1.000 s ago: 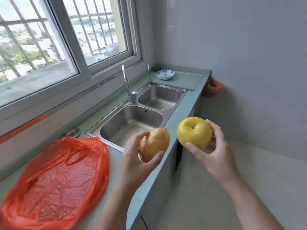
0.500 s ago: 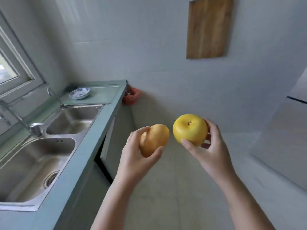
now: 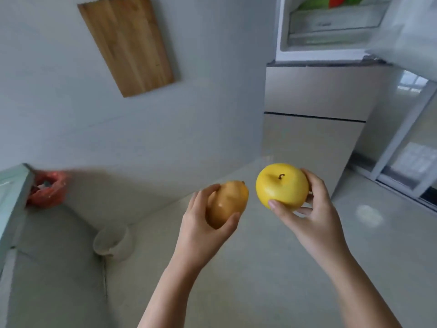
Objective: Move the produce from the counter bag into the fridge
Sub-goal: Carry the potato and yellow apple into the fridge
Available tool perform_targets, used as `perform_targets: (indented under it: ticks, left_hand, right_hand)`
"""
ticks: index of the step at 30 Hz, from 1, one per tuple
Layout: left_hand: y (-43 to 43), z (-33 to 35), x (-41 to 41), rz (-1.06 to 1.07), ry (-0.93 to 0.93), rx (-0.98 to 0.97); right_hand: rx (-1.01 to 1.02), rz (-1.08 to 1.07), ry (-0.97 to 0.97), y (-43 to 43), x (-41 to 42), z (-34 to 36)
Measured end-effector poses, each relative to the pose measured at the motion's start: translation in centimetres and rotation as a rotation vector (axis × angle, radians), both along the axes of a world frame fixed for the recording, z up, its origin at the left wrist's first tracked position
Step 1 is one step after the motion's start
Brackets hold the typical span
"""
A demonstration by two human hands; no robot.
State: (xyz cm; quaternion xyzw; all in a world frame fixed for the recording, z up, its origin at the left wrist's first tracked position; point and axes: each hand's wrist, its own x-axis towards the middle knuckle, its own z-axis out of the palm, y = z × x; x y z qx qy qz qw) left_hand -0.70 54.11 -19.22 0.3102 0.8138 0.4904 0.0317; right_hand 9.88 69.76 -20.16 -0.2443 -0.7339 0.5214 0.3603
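The left hand (image 3: 201, 223) is wrapped around a brownish-yellow pear (image 3: 228, 203), thumb under its lower end and fingers behind it, with the fruit's narrow end pointing up and to the right. The right hand (image 3: 314, 214) holds a round yellow apple (image 3: 282, 187) between thumb in front and fingers behind, stem side up. The two fruits are just beside each other with a narrow gap between them, neither touching the other.

The fridge (image 3: 314, 129) stands beyond and to the right of the apple, well apart from both hands. Its upper compartment is open, showing a clear drawer (image 3: 331, 22) with green and red contents whose kind cannot be told; the open door (image 3: 406, 31) juts out at the fridge's upper right. The two lower fronts below the open compartment are shut. Between the hands and the fridge the pale floor (image 3: 260, 280) lies bare.

Left of the fridge, a wooden cutting board (image 3: 128, 43) hangs on the wall. Farther left of the fridge is the counter edge (image 3: 14, 192), with a red bag (image 3: 47, 190) hanging beside its end. A pale round bucket (image 3: 111, 240) sits on the floor by the wall, left of the pear and lower than the fridge's base in view.
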Motion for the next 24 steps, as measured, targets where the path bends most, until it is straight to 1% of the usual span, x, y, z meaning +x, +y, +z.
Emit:
perform_targets:
  ticks: [6, 15, 18, 24]
  left_hand:
    - [7.7, -0.5, -4.7, -0.181, -0.004, 0.022]
    - [18.1, 1.7, -17.2, -0.326, 0.025, 0.097]
    - [21.2, 1.9, -21.3, -0.373, 0.028, 0.099]
    - [26.6, 1.8, -25.6, -0.438, -0.017, 0.122]
  right_hand:
    - [-0.021, -0.152, -0.015, 5.9, -2.2, -0.4]
    - [-0.007, -0.269, 0.018, 13.7, -12.8, 2.4]
    - [0.021, -0.346, 0.013, 16.0, -15.7, 2.3]
    - [0.015, -0.442, -0.01, 20.0, -18.6, 2.4]
